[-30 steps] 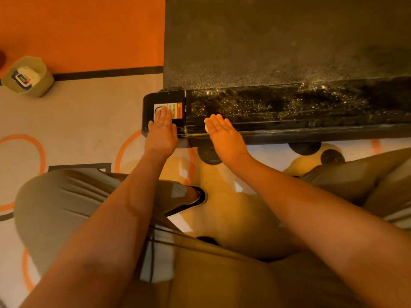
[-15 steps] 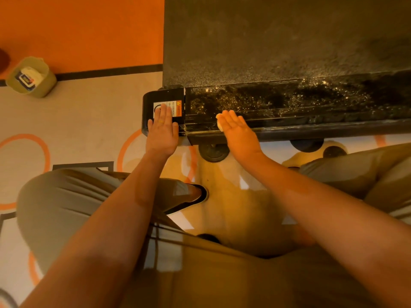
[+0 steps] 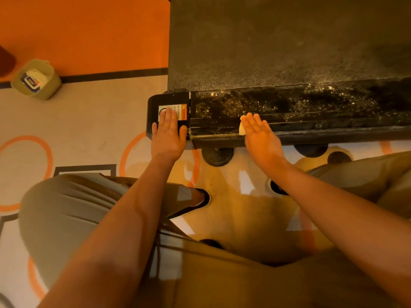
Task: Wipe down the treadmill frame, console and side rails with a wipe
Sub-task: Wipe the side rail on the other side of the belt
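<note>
The treadmill's black side rail (image 3: pixel 311 112) runs left to right across the view, wet and speckled, with the dark belt (image 3: pixel 278 41) beyond it. My right hand (image 3: pixel 259 134) lies flat with straight fingers on the rail's near edge, pressing a white wipe (image 3: pixel 242 127) that peeks out at its left side. My left hand (image 3: pixel 168 135) rests flat on the black end cap (image 3: pixel 164 101), partly covering its white and orange warning label (image 3: pixel 181 111).
A green tub of wipes (image 3: pixel 36 80) stands on the floor at far left, by the orange band. Round black treadmill feet (image 3: pixel 216 155) sit under the rail. My bent knees and a shoe (image 3: pixel 198 200) fill the lower view on the patterned floor.
My right hand has slid the wipe to the right along the rail. My left hand stays put on the end cap.
</note>
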`<state>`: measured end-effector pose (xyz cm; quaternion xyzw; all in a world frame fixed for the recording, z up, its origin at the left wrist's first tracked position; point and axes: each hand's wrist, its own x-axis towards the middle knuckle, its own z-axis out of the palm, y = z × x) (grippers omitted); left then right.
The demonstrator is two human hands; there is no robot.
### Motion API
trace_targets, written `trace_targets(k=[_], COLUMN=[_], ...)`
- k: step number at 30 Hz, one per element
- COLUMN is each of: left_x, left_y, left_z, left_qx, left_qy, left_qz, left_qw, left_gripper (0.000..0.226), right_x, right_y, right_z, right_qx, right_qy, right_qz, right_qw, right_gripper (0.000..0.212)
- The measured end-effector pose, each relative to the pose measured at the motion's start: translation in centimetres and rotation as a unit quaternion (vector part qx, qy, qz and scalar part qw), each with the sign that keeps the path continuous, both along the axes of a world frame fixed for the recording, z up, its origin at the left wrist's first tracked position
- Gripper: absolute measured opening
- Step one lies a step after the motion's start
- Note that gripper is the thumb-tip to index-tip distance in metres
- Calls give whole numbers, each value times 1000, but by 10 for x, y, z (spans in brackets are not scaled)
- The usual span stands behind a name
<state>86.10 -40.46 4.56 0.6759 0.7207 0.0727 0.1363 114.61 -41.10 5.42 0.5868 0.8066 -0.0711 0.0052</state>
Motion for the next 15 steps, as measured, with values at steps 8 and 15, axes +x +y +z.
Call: trace_targets(k=[8,15], left_x=[-10,-6], left_y=[15,13], left_z=[2,-4], left_qx=[-17,-3], left_qy=[34,43], left_qz=[-13,-4], left_qw=[999,999], left_gripper=[63,62], right_x=[59,-18], right_y=[0,-3], right_z=[13,19], right_qx=[-3,-35], right_qy=[-9,63], right_qz=[-57,-42], right_qw=[998,997], right_gripper=[62,52])
